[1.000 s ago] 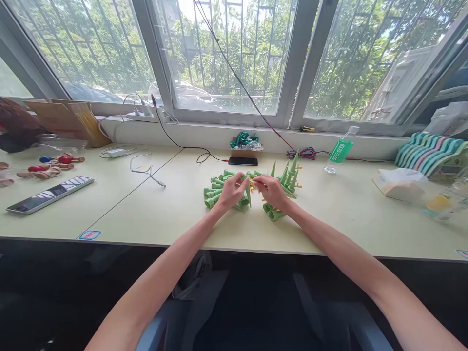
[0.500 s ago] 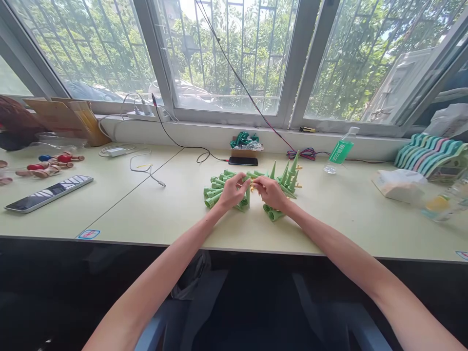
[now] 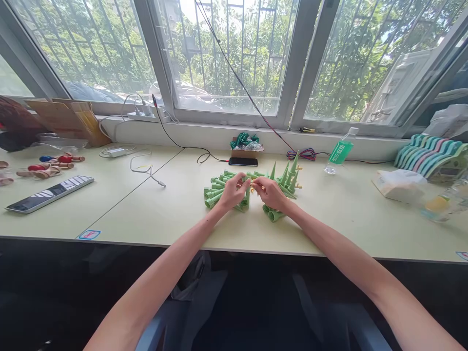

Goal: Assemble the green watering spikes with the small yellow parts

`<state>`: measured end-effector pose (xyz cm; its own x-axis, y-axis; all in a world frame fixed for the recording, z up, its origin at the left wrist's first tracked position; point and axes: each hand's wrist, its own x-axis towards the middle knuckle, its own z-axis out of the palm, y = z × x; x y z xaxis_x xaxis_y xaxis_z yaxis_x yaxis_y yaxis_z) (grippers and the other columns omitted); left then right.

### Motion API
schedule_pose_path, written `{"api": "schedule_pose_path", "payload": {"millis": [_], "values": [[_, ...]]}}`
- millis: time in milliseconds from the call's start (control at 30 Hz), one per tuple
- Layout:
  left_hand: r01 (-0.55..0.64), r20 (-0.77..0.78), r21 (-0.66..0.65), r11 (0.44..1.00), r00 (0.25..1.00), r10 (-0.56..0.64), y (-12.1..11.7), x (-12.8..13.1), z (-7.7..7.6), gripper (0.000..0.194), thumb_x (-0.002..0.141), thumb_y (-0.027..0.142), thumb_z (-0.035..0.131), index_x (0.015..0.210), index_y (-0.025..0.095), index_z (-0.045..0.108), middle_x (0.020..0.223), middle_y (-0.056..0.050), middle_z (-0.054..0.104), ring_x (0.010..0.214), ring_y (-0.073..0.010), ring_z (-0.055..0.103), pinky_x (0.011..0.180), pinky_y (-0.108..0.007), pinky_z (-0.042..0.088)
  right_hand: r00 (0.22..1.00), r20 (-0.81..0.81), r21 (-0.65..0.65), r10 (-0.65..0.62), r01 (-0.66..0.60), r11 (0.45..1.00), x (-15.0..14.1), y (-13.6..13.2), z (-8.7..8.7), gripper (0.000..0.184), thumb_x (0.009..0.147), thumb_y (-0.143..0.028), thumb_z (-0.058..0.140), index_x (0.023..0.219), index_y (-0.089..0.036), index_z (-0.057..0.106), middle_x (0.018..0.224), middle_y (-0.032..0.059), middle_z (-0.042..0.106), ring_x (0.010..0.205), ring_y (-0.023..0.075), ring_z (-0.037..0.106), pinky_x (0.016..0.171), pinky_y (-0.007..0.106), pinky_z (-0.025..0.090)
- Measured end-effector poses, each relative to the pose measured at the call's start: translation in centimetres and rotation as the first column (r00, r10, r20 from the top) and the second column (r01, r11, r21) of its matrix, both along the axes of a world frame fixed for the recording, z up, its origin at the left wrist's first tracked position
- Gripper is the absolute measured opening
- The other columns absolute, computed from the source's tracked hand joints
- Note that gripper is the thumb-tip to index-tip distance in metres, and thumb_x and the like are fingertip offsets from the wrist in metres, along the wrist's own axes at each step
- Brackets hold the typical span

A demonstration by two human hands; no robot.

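Note:
My left hand (image 3: 235,191) is closed on a green cone-shaped piece (image 3: 247,199) that points down toward the table. Close beside it, my right hand (image 3: 269,191) pinches a small yellow piece (image 3: 252,188) between thumb and fingers, right against the green one. A pile of green ribbed tubes (image 3: 215,191) lies just left of my left hand. Behind and right of my right hand stand several green spikes (image 3: 292,171) with yellow tips at their sides. Two more green tubes (image 3: 274,215) rest under my right wrist. My fingers partly hide the join.
A black phone (image 3: 243,161) lies behind the pile, before a small box (image 3: 245,152). A bottle (image 3: 339,152) stands back right, near a tissue pack (image 3: 399,186) and pastel hangers (image 3: 431,158). A white cable (image 3: 146,170) and a large phone (image 3: 50,194) lie to the left.
Both hands stay almost where they were, with only slight finger movement around the yellow piece. The things on the table have not moved.

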<state>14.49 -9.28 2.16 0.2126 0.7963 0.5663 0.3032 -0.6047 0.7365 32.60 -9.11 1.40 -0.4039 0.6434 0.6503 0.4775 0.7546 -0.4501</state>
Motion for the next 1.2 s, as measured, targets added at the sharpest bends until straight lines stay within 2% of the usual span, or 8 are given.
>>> {"api": "schedule_pose_path", "payload": {"millis": [167, 333, 533, 833, 1200], "values": [[0.038, 0.103, -0.069, 0.997, 0.994, -0.031, 0.2, 0.06, -0.02, 0.027, 0.091, 0.046, 0.056, 0.086, 0.02, 0.053, 0.065, 0.003, 0.047, 0.06, -0.0127, 0.053, 0.058, -0.025, 0.045, 0.997, -0.08, -0.047, 0.002, -0.006, 0.999, -0.09, -0.32, 0.41, 0.03, 0.101, -0.044, 0.043, 0.101, -0.02, 0.061, 0.089, 0.0062, 0.065, 0.075, 0.0173, 0.062, 0.068, 0.03, 0.05], [0.067, 0.147, -0.089, 0.994, 0.988, -0.054, 0.32, 0.01, -0.09, 0.032, 0.09, 0.051, 0.057, 0.086, 0.019, 0.055, 0.064, 0.003, 0.048, 0.058, -0.0119, 0.052, 0.057, -0.025, 0.046, 0.989, -0.146, -0.057, -0.007, -0.001, 0.998, -0.21, -0.43, 0.53, 0.032, 0.1, -0.047, 0.044, 0.104, -0.02, 0.062, 0.093, 0.0063, 0.066, 0.067, 0.015, 0.062, 0.066, 0.03, 0.051], [0.067, 0.087, -0.059, 0.996, 0.994, -0.062, 0.28, 0.02, -0.12, 0.034, 0.088, 0.052, 0.058, 0.091, 0.019, 0.058, 0.069, 0.0, 0.056, 0.067, -0.0153, 0.057, 0.062, -0.028, 0.05, 0.987, -0.154, -0.016, -0.055, 0.053, 0.998, -0.13, -0.19, 0.36, 0.029, 0.1, -0.041, 0.044, 0.101, -0.02, 0.064, 0.089, 0.0069, 0.068, 0.072, 0.0172, 0.062, 0.069, 0.031, 0.05], [0.049, -0.01, -0.029, 0.998, 0.999, -0.049, 0.01, 0.0, 0.0, 0.031, 0.086, 0.047, 0.06, 0.096, 0.018, 0.061, 0.083, -0.005, 0.065, 0.08, -0.0186, 0.064, 0.071, -0.03, 0.053, 0.979, -0.187, -0.05, -0.08, 0.072, 0.996, 0.09, -0.07, 0.27, 0.028, 0.099, -0.039, 0.044, 0.101, -0.018, 0.062, 0.081, 0.0051, 0.066, 0.066, 0.0157, 0.06, 0.066, 0.029, 0.048], [0.074, -0.076, 0.007, 0.997, 0.994, -0.073, -0.23, -0.07, 0.14, 0.034, 0.086, 0.05, 0.062, 0.099, 0.018, 0.067, 0.082, -0.005, 0.068, 0.077, -0.0191, 0.065, 0.071, -0.031, 0.055, 0.979, -0.173, -0.076, -0.111, 0.099, 0.992, 0.14, -0.21, 0.47, 0.028, 0.098, -0.044, 0.044, 0.098, -0.02, 0.059, 0.081, 0.0053, 0.068, 0.067, 0.0168, 0.059, 0.061, 0.028, 0.045]]}}
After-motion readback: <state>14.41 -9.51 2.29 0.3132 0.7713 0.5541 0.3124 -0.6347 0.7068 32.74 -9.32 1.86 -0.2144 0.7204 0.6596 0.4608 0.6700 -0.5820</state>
